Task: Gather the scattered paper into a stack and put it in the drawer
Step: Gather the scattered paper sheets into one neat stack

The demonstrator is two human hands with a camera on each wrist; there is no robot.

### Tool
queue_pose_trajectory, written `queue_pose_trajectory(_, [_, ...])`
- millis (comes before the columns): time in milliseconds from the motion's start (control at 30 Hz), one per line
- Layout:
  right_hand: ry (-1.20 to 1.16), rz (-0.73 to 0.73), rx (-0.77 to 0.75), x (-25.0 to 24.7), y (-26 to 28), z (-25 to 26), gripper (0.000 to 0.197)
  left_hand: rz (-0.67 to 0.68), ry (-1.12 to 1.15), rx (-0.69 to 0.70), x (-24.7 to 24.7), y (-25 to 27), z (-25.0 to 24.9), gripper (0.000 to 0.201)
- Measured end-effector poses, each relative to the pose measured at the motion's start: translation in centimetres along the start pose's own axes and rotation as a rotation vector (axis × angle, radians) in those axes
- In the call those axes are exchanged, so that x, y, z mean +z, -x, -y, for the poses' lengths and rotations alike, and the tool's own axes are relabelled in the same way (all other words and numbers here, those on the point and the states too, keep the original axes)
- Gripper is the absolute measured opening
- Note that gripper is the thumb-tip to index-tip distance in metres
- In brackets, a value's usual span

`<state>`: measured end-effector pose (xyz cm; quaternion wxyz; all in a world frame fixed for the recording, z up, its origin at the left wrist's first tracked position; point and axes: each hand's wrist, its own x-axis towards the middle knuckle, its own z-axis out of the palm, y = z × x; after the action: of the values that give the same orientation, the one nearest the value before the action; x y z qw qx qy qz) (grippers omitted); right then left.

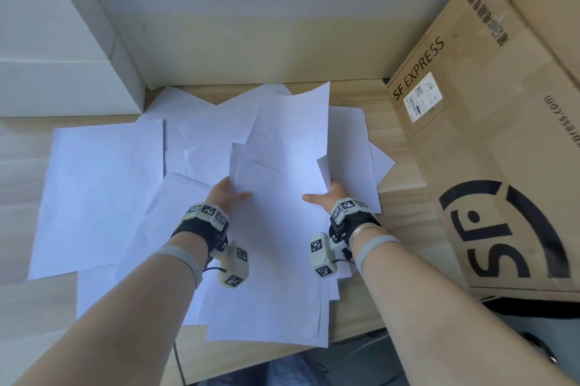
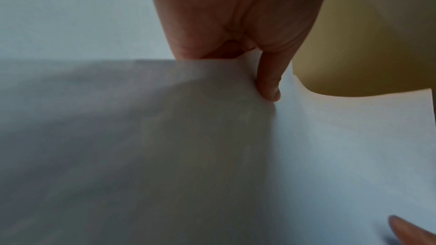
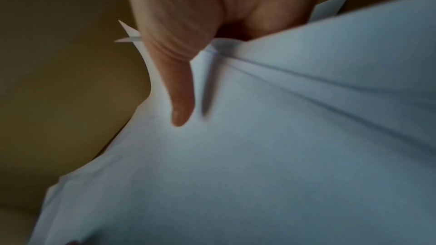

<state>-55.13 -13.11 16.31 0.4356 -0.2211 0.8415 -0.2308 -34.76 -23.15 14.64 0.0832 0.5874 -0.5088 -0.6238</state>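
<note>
Many loose white paper sheets (image 1: 276, 228), overlapping

A brown SF Express cardboard box (image 1: 489, 141) stands at the table's (image 1: 18, 147) right edge; a white box (image 1: 53, 49) occupies its far-left corner.
</note>
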Motion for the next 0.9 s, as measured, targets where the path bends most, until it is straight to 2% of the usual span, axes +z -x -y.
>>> queue_pose_trajectory(100, [0.045,-0.083,-0.036,-0.2,0.1,0.3,0.047,0.011,-0.068,0.040,0.3,-0.2,-0.2,0.050])
queue_pose_trajectory(167, [0.011,-0.135,-0.062,-0.7,0.1,0.8,0.041,-0.027,-0.105,0.052,0.2,-0.3,-0.4,0.050])
queue_pose_trajectory(400, [-0.183,-0.204,-0.202,-3.2,1.4,3.7,0.036,-0.302,-0.235,0.115,-2.2,-0.1,-1.0,0.077])
queue_pose_trajectory(467, [-0.230,-0.208,-0.227,-3.6,2.0,4.6,0.034,-0.273,-0.217,0.151,-3.2,0.3,-1.7,0.078])
queue_pose_trajectory(567, [-0.293,-0.212,-0.270,-4.4,3.0,6.5,0.032,-0.114,-0.116,0.240,-3.9,1.0,-3.5,0.069])
queue_pose_trajectory(633, [-0.337,-0.207,-0.303,-5.1,3.8,7.9,0.027,-0.077,-0.172,0.244,-4.1,1.3,-4.3,0.063])
queue_pose_trajectory(700, [-0.376,-0.208,-0.332,-6.0,4.6,9.3,0.022,-0.075,-0.230,0.241,-4.3,1.3,-4.5,0.062])
queue_pose_trajectory(800, [-0.398,-0.221,-0.363,-7.0,4.7,10.7,0.024,-0.102,-0.211,0.272,-4.8,1.6,-4.5,0.071])
queue_pose_trajectory(900, [-0.407,-0.233,-0.372,-7.3,4.9,11.9,0.045,-0.148,-0.118,0.356,-5.3,2.0,-6.0,0.075])
